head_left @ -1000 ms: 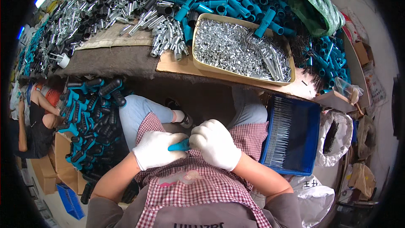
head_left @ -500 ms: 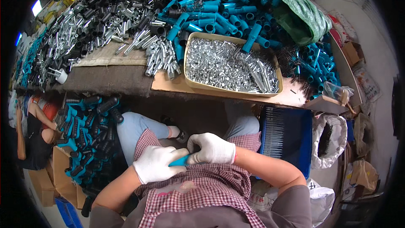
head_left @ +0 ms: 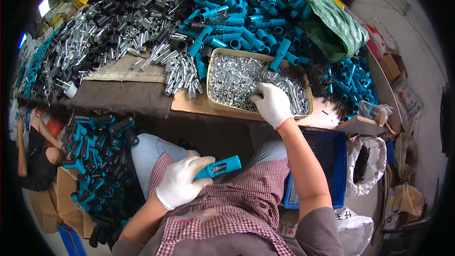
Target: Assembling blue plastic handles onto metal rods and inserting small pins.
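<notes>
My left hand [head_left: 182, 185], in a white glove, grips a short teal plastic tube [head_left: 225, 166] with a cut-out in its side, held over my lap. My right hand [head_left: 272, 104], gloved in white too, reaches into a cream tray [head_left: 212, 97] of small silvery metal parts [head_left: 234, 78]. Its fingertips are bent together among the parts; whether they pinch one is hidden. Longer metal rods [head_left: 296, 95] lie in the tray's right side, near that hand. Another teal tube [head_left: 281, 53] leans over the tray's far rim.
Teal tubes [head_left: 260, 33] and metal and black cylinders [head_left: 132, 28] are heaped on the bench. Black-and-teal handles [head_left: 97, 147] pile up at lower left. A blue bin [head_left: 332, 156] and a white sack [head_left: 350, 168] stand at right. Another person [head_left: 40, 147] sits at far left.
My right hand has left the teal tube and moved forward to the tray. My left hand still holds the tube, which now shows more fully.
</notes>
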Demonstrator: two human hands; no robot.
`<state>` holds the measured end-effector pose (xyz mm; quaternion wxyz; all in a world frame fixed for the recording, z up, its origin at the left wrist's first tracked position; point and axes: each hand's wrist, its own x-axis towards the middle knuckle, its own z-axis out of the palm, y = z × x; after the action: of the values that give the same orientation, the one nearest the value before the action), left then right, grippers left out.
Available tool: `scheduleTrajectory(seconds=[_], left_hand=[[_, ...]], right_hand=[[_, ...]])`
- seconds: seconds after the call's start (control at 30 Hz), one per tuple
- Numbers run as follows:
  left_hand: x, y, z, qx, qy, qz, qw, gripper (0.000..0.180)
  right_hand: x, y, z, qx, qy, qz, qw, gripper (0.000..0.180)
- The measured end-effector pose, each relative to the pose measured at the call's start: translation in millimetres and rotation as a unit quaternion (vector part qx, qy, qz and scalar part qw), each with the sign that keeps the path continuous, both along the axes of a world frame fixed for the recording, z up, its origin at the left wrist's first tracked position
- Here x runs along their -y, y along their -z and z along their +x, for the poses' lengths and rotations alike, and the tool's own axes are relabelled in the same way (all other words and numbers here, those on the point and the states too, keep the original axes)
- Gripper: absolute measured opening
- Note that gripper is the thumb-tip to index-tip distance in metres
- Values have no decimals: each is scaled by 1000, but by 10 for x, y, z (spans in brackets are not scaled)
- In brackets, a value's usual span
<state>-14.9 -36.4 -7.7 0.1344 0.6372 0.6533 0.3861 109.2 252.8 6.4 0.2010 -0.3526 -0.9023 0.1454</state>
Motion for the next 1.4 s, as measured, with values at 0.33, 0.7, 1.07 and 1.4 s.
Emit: scheduleTrajectory(seconds=[0.33,0.7,1.07,1.4], left_hand=[[47,-136,-65,-55,-3,-3,998,63],[72,-104,-22,-120,-17,-7,993,70],[65,-108,76,-17,-37,-126,991,66],[-14,-136,101,-5,-56,-33,998,51]], right_hand=[[898,-257,163,-118,-231,-261,930,17],[1477,9,272,-12,-317,-86,944,25],[1432,177,326,-40,-372,12,927,47],[216,2,144,-31,21,165,986,20]])
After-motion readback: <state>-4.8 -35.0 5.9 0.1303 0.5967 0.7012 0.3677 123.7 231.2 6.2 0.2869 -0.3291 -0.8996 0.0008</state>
